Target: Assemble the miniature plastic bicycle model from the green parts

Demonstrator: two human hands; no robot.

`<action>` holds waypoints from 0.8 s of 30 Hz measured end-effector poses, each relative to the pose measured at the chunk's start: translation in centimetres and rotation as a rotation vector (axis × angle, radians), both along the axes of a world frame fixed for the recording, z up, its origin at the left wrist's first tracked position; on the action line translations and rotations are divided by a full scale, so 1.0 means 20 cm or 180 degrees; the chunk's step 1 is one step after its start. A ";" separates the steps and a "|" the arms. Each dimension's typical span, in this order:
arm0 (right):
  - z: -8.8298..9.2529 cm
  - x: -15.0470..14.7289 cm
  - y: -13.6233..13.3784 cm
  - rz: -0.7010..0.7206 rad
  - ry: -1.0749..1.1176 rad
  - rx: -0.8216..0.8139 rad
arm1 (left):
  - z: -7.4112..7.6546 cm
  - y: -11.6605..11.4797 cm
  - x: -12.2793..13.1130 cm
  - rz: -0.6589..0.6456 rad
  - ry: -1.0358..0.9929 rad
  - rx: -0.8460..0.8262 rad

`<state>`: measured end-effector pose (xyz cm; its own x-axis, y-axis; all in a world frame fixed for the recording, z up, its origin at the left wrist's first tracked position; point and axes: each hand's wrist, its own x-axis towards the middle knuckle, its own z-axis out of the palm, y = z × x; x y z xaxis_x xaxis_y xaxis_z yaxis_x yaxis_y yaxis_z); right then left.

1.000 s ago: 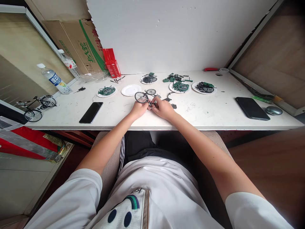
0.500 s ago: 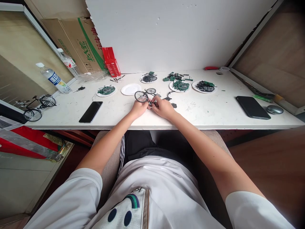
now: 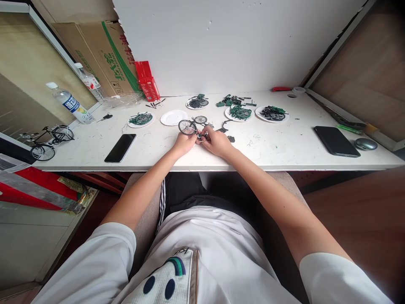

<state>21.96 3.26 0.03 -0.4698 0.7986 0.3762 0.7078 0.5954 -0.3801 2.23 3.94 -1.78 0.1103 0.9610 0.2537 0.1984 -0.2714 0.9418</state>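
A small black model bicycle (image 3: 191,125), partly built, stands at the middle of the white table (image 3: 278,150). My left hand (image 3: 184,143) is closed on its frame just behind the spoked wheel. Touching it from the right, my right hand (image 3: 217,142) pinches a small part at the same spot on the frame; the part is too small to name. Loose black parts (image 3: 228,131) lie just right of my right hand.
Several paper plates hold green and black parts (image 3: 240,113); one plate (image 3: 174,118) is bare. A black phone (image 3: 120,147) lies left, another phone (image 3: 336,141) and a mouse (image 3: 365,144) right. A finished model bicycle (image 3: 47,142), water bottles (image 3: 69,103), a red box (image 3: 147,82) and a carton (image 3: 104,55) sit at the left.
Both hands stay on the model bicycle with only slight finger movement. The view has tilted a little.
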 end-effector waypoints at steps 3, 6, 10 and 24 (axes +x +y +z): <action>0.01 0.00 0.00 -0.0017 -0.0030 -0.0024 | 0.00 0.00 0.00 0.0042 0.0005 -0.0066; 0.01 0.00 -0.01 -0.0025 -0.0046 -0.0022 | 0.00 0.00 0.00 0.0049 -0.0005 -0.0080; 0.01 0.00 -0.01 -0.0020 -0.0024 0.0008 | 0.00 0.00 0.00 0.0023 0.0013 -0.0038; 0.00 0.00 0.00 0.0006 0.0055 0.0022 | -0.01 0.01 -0.01 -0.0008 0.0004 0.0043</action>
<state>21.94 3.19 0.13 -0.4647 0.7950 0.3898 0.7000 0.5995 -0.3880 2.06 4.13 -2.03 0.1131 0.9572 0.2665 0.1988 -0.2846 0.9378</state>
